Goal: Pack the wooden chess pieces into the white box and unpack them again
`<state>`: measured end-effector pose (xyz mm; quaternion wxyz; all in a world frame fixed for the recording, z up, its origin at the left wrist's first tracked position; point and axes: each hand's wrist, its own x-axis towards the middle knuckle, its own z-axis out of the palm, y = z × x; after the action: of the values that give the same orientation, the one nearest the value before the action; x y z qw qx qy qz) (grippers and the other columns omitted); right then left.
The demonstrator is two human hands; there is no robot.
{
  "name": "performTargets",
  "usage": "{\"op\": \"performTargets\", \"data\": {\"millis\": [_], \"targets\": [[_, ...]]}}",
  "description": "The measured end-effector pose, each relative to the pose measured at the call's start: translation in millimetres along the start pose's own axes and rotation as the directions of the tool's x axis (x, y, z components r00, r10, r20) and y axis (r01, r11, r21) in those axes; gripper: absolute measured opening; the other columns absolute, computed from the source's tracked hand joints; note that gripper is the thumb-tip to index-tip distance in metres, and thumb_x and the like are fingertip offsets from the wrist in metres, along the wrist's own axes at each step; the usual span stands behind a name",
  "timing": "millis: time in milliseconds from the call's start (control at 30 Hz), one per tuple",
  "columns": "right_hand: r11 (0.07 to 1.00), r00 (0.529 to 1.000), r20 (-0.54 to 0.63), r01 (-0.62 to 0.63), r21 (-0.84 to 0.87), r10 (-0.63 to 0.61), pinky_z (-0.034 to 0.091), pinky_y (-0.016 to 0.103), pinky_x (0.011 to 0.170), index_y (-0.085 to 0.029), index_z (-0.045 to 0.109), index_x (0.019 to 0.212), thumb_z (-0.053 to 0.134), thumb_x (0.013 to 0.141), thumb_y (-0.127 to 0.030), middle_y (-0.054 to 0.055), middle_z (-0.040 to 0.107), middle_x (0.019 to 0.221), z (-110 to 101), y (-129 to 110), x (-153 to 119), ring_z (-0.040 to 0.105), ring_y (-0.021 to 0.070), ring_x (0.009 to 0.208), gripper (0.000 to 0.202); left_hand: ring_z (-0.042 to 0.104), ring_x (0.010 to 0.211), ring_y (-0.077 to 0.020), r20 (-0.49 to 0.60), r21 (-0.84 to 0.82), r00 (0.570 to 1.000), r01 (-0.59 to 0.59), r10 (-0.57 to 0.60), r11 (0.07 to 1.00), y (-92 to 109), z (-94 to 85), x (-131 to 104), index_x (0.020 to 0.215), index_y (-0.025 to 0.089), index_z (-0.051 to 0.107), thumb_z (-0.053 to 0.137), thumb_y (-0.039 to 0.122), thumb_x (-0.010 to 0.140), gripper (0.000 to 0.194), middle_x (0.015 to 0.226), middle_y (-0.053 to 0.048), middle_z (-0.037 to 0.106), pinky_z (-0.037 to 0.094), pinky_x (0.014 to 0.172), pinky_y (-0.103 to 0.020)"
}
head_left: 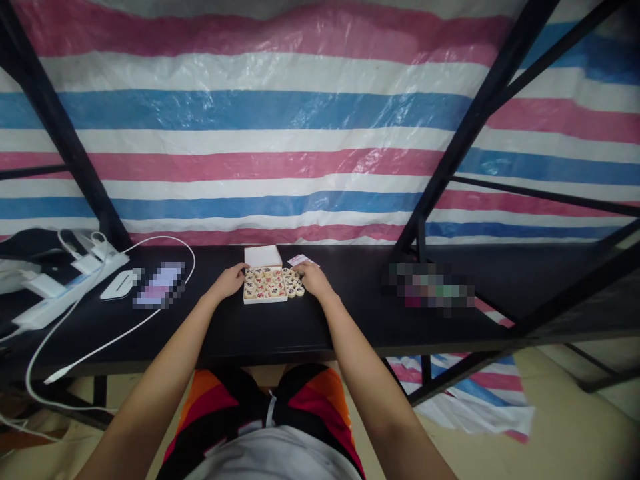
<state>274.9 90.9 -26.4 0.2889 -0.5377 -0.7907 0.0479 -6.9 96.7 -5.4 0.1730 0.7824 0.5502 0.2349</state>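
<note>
A shallow white box (265,299) sits on the black table, filled with round pale pieces bearing red and black characters. Behind it lies a white lid (263,257). Several more round pieces (293,291) are grouped against the box's right side. My left hand (231,280) is at the box's left edge, its fingertips close together near the upper left corner; whether they grip it is too small to tell. Over the upper part of the loose pieces, my right hand (311,277) reaches in from the right, fingers bent, and what its fingertips touch is unclear.
A small printed card (300,260) lies behind my right hand. To the left are a blurred phone (160,285), a white flat device (117,285), a power strip (65,293) and loose white cables. Pixelated items (430,287) sit at the right, near black metal posts.
</note>
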Motion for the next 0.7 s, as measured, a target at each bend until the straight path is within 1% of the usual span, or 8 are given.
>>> {"op": "performTargets", "data": {"millis": [133,367,500,633,700], "targets": [[1.0,1.0,-0.005,-0.006,0.007,0.006,0.038,0.03,0.096,-0.017,0.068,0.104,0.04,0.064,0.006,0.008,0.063,0.111,0.0,-0.3,-0.3,0.055,0.0179,0.105,0.054,0.06,0.074,-0.0164,0.008,-0.001,1.0,0.005,-0.005,1.0,0.9,-0.4,0.1,0.117,0.018,0.058,0.041,0.015,0.079,0.042,0.085,-0.004,0.067,0.042,0.071,-0.025],[0.999,1.0,-0.016,-0.025,0.029,0.025,0.04,0.029,0.095,-0.017,0.069,0.101,0.041,0.065,0.006,0.009,0.062,0.11,2.7,2.4,0.1,0.055,0.0178,0.103,0.051,0.06,0.073,-0.0154,0.007,0.009,1.0,-0.003,0.003,1.0,0.2,0.2,0.8,0.118,0.018,0.057,0.041,0.015,0.079,0.042,0.082,-0.003,0.067,0.042,0.071,-0.023],[0.997,0.999,-0.017,-0.045,0.055,0.046,0.04,0.029,0.094,-0.017,0.068,0.102,0.041,0.065,0.006,0.009,0.061,0.11,3.2,2.2,-0.7,0.054,0.0178,0.104,0.051,0.06,0.073,-0.0158,-0.002,0.014,1.0,-0.02,0.02,1.0,0.1,0.3,0.3,0.118,0.019,0.057,0.041,0.015,0.079,0.042,0.084,-0.004,0.067,0.042,0.07,-0.023],[0.997,0.997,-0.046,-0.059,0.044,0.061,0.04,0.029,0.095,-0.018,0.068,0.101,0.041,0.066,0.005,0.008,0.06,0.109,0.7,0.5,-0.9,0.053,0.0176,0.103,0.05,0.061,0.073,-0.016,0.002,0.019,1.0,-0.021,0.021,1.0,1.1,-0.4,-0.9,0.117,0.018,0.058,0.041,0.016,0.08,0.041,0.085,-0.004,0.067,0.042,0.069,-0.023],[0.998,0.996,-0.071,-0.059,0.034,0.062,0.039,0.03,0.094,-0.017,0.068,0.1,0.041,0.069,0.004,0.008,0.06,0.107,-0.3,-2.9,-0.3,0.053,0.0176,0.101,0.046,0.06,0.073,-0.0159,0.002,0.023,1.0,-0.018,0.018,1.0,1.7,-1.0,-1.4,0.116,0.018,0.058,0.04,0.015,0.08,0.04,0.085,-0.004,0.068,0.042,0.069,-0.023]]}}
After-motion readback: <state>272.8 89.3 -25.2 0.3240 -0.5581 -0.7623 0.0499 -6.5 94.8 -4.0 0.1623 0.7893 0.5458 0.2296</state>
